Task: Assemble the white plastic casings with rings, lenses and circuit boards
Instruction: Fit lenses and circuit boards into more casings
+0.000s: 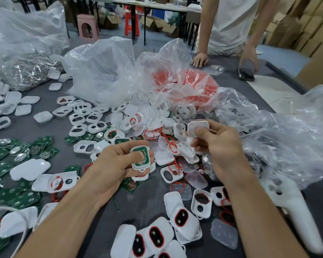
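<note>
My left hand (pixel 117 161) grips a white casing half (pixel 141 156) with a green circuit board seated inside it, thumb pressing on the board. My right hand (pixel 218 144) holds a white casing cover (pixel 197 128) between thumb and fingers, raised a little to the right of the left hand and apart from it. Loose red rings (pixel 172 146), clear lenses (pixel 196 178) and white casing fronts (pixel 78 128) lie scattered on the grey table between and beyond my hands. Green circuit boards (pixel 17 157) with coin cells are piled at the left.
Finished casings with red rings (pixel 157 237) lie at the near edge. Crumpled plastic bags (pixel 104 69), one with red rings (pixel 190 84), fill the middle and right. A white handheld device (pixel 295 216) lies at the right. Another person (pixel 229 25) stands across the table, one hand on a phone (pixel 246 72).
</note>
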`<state>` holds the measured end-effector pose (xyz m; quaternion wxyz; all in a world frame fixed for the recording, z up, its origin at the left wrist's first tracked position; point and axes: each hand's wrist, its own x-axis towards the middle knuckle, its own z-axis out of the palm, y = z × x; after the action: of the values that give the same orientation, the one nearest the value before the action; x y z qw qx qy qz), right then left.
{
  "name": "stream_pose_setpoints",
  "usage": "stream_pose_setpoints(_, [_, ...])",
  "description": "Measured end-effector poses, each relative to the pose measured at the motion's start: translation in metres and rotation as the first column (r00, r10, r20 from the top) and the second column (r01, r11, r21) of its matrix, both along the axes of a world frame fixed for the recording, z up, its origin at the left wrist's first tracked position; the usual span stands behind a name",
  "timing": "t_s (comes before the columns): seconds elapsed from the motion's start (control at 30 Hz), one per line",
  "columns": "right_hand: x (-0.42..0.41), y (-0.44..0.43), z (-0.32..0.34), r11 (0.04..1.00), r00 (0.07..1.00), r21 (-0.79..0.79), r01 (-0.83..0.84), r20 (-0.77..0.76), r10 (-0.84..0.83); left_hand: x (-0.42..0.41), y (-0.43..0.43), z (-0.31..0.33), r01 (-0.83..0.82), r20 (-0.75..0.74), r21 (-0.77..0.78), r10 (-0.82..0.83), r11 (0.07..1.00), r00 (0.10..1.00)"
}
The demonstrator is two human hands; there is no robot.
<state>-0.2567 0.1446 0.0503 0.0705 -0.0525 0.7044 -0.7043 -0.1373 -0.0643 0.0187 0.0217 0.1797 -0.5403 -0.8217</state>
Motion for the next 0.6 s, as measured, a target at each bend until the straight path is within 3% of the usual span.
stream_pose_setpoints(0.1, [0.021, -0.011, -0.008, 0.945, 0.957, -0.308, -0.107, 0.225, 0.182, -0.001, 0.002, 0.0, 0.02, 0.006, -0.019, -0.02, 1.0, 1.0])
stream_pose_setpoints(0.2, [0.03, -0.015, -0.009, 0.875, 0.886, -0.428, -0.227, 0.283, 0.368, -0.001, 0.004, -0.001, 0.037, -0.002, -0.037, -0.037, 0.999, 0.999])
stream_pose_setpoints(0.4, [0.035, -0.017, -0.013, 0.817, 0.821, -0.52, -0.248, 0.336, 0.463, -0.001, 0.004, -0.003, 0.02, -0.008, -0.044, -0.02, 0.999, 1.0])
stream_pose_setpoints(0.6, [0.039, -0.024, -0.014, 0.837, 0.815, -0.462, -0.293, 0.338, 0.471, 0.0, 0.007, -0.003, 0.0, -0.028, -0.045, -0.001, 0.999, 1.0])
